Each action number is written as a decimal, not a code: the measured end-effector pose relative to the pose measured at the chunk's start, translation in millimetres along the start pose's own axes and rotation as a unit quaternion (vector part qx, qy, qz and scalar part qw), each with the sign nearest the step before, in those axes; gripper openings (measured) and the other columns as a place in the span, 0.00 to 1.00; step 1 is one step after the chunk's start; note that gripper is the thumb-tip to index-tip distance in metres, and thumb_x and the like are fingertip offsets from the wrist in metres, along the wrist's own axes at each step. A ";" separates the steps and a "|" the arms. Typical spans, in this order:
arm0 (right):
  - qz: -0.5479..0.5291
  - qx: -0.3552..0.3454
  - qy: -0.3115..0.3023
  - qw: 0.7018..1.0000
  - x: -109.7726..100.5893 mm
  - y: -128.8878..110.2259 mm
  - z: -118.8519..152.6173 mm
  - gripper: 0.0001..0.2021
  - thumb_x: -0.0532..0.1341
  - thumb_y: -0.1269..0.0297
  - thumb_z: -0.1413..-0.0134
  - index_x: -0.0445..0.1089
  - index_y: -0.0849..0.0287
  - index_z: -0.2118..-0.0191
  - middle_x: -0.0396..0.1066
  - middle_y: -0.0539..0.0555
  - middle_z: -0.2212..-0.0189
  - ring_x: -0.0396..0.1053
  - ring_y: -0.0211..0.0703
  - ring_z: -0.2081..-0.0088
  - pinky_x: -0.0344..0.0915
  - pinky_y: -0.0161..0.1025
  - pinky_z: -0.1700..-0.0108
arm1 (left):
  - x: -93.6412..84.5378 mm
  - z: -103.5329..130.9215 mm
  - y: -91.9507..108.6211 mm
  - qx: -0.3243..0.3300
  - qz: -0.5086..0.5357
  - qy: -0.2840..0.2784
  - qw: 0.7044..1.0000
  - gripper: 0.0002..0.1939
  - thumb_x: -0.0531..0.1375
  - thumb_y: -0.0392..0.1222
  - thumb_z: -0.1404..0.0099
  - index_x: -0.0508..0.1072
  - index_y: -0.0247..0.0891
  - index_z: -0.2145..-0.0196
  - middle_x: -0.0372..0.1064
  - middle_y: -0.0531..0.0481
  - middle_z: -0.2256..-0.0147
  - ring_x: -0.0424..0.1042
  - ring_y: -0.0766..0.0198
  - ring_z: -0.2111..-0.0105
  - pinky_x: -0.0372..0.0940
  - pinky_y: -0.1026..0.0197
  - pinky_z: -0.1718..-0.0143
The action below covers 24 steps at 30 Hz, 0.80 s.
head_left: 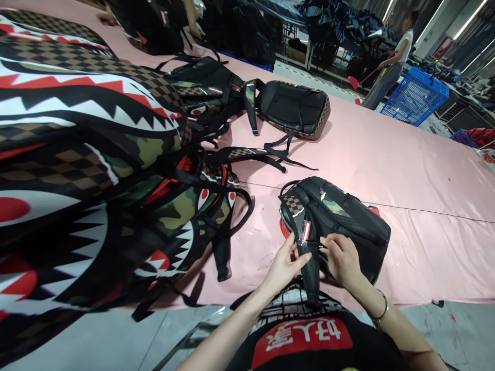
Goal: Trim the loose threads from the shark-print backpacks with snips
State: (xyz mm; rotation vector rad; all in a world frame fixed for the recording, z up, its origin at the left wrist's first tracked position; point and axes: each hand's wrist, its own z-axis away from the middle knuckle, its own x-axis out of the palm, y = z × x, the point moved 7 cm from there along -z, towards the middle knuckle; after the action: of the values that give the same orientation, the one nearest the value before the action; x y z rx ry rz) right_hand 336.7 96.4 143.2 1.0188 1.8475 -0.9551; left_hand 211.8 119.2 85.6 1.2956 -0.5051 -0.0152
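A black backpack (359,216) with camouflage and checkered panels lies on the pink-covered table (421,206) in front of me. Its shoulder strap (310,275) hangs toward me and carries a red-and-white label (306,231) under something clear and shiny. My left hand (288,263) pinches the strap's edge just below that label, thumb on top. Between the closed fingers of my right hand (342,257) is a thin dark tool whose tip reaches the strap beside the label. The tool's exact kind is hard to make out.
Large shark-mouth backpacks (96,108) pile up on the left. Another black backpack (294,108) lies farther back, with loose straps nearby. A person's hand (108,19) shows at the far left. Beyond the table are a blue crate (415,95) and a standing person (394,59).
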 end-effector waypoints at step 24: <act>-0.362 0.211 0.040 0.907 23.8 26.7 -1.1 0.05 0.56 0.64 0.46 0.65 0.58 0.63 0.68 0.53 0.69 0.67 0.39 0.67 0.65 0.37 0.63 | -3.1 0.8 -6.3 -0.003 0.002 0.047 0.999 0.22 0.62 0.41 0.47 0.64 0.37 0.53 0.68 0.48 0.57 0.66 0.60 0.57 0.62 0.59 0.55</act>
State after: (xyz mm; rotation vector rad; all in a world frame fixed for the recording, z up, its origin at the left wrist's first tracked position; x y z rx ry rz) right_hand 351.8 114.5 116.4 0.5891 2.1867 -1.8356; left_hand 210.5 117.5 79.0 1.2834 -0.4267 0.0475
